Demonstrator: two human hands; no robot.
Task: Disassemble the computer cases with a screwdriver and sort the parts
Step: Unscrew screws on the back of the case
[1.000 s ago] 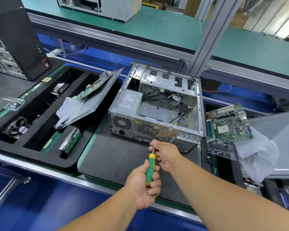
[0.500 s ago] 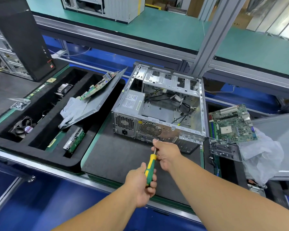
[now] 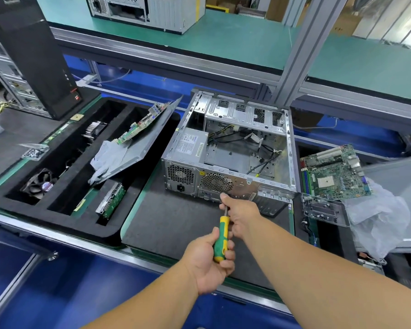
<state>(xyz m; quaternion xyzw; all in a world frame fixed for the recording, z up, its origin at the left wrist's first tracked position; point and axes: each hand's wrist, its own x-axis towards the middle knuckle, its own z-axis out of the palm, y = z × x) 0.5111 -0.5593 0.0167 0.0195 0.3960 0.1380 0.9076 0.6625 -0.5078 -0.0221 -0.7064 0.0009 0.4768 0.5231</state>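
Note:
An opened silver computer case [image 3: 226,148] lies on its side on the dark mat [image 3: 166,222], its rear panel with fan grilles facing me. Inside it sit a power supply [image 3: 191,144] and loose black cables [image 3: 263,148]. My left hand [image 3: 209,260] grips the yellow-green handle of a screwdriver [image 3: 221,238]. My right hand [image 3: 240,212] pinches the metal shaft near its tip, against the lower rear panel. The tip itself is hidden by my fingers.
A black foam sorting tray [image 3: 62,217] at the left holds a fan [image 3: 37,184], a hard drive [image 3: 110,200], and a side panel with a circuit board [image 3: 138,138]. A green motherboard [image 3: 332,174] and plastic bag [image 3: 380,217] lie at the right. A black tower [image 3: 31,51] stands at the back left.
Both hands stay on the screwdriver at the rear panel. My left hand has shifted its grip slightly on the handle. The view has drifted a little.

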